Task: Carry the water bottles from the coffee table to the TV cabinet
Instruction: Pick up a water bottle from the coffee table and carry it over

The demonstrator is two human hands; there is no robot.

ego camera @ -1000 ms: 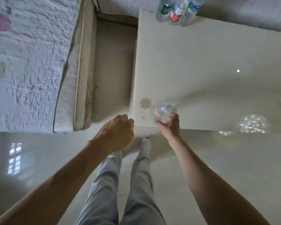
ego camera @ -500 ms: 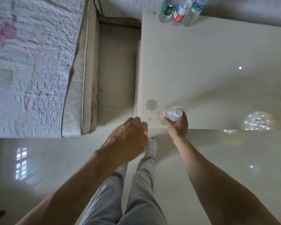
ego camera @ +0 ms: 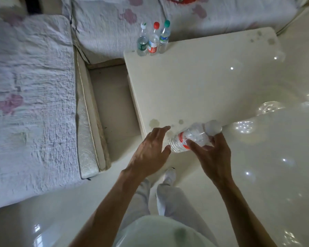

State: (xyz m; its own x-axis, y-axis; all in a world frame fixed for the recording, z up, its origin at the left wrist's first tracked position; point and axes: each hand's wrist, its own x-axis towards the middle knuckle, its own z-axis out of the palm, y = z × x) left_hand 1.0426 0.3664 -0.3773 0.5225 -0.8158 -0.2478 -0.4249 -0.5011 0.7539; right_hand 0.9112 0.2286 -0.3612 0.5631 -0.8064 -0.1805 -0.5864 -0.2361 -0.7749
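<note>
My right hand (ego camera: pixel 211 155) grips a clear water bottle (ego camera: pixel 191 137) with a red label and white cap, tilted on its side above the near corner of the cream coffee table (ego camera: pixel 203 82). My left hand (ego camera: pixel 151 151) is open just left of the bottle's base, fingers spread, close to it. At the table's far left corner stand three upright bottles: one with a green label and white cap (ego camera: pixel 142 41), one with a red label and red cap (ego camera: pixel 153 40), one with a green cap (ego camera: pixel 164 37).
A sofa with a quilted white and pink cover (ego camera: pixel 30 97) runs along the left and far side. A narrow strip of floor (ego camera: pixel 112 104) separates it from the table. Glossy pale floor (ego camera: pixel 275 166) stretches to the right. My legs and foot (ego camera: pixel 169 175) are below.
My right hand has lifted the bottle off the table's near corner and tipped it sideways. My left hand has opened and moved up beside it. The view has pulled back and up.
</note>
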